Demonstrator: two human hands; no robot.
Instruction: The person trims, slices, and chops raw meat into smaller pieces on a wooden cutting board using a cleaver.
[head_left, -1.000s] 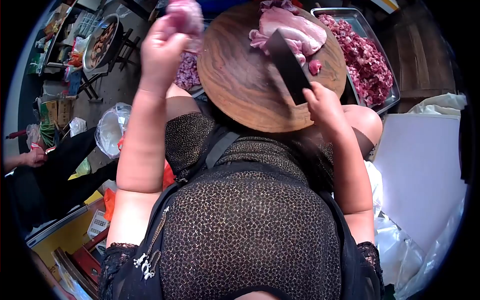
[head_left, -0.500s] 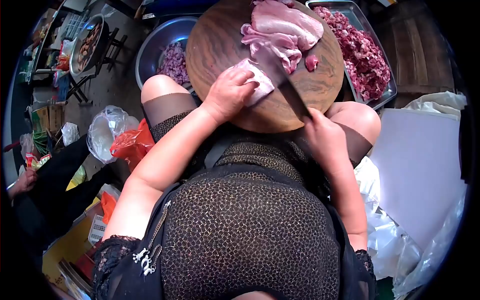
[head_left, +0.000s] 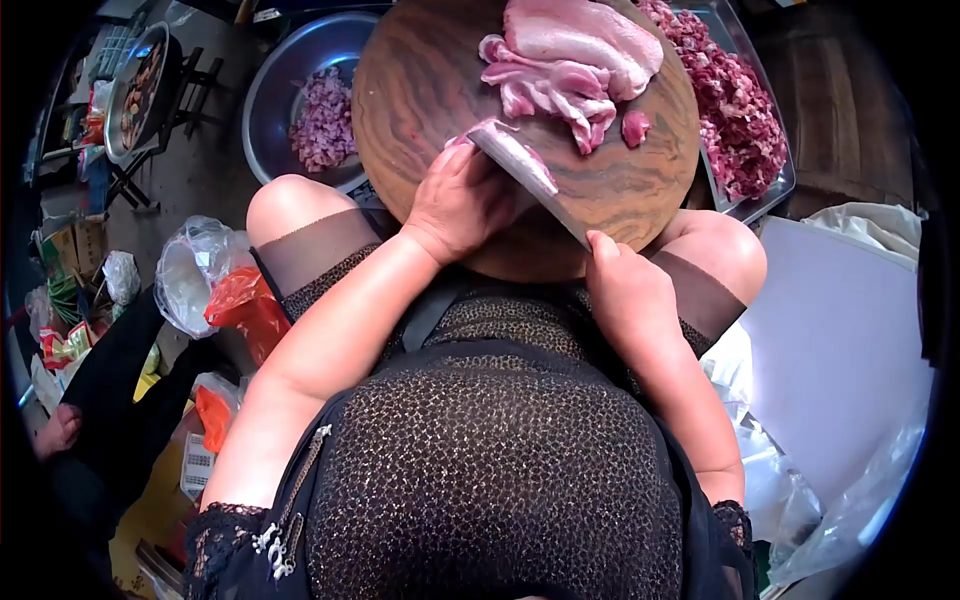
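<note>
My right hand (head_left: pixel 630 290) is wrapped around the handle of a cleaver (head_left: pixel 565 212), whose blade reaches up and left over a round wooden chopping block (head_left: pixel 430 75). My left hand (head_left: pixel 460 200) grips a piece of pale pork on the block's near left part. The blade stands on edge by those fingers and hides most of that piece; a pinkish strip (head_left: pixel 530 163) shows along the blade. Farther back on the block lies a large folded slab of pork (head_left: pixel 580 55), with a small red scrap of meat (head_left: pixel 635 128) to its right.
Left of the block, a metal bowl (head_left: pixel 268 110) contains diced meat (head_left: pixel 325 125). A metal tray (head_left: pixel 770 125) heaped with chopped meat (head_left: pixel 735 120) lies to the right. Plastic bags (head_left: pixel 195 275) and another person's hand (head_left: pixel 60 430) are at left; a pale board (head_left: pixel 835 320) is at right.
The cleaver has swung left from beside the pork piece to over it, close to my left fingers. My right hand has moved slightly left and down. The view has shifted a little.
</note>
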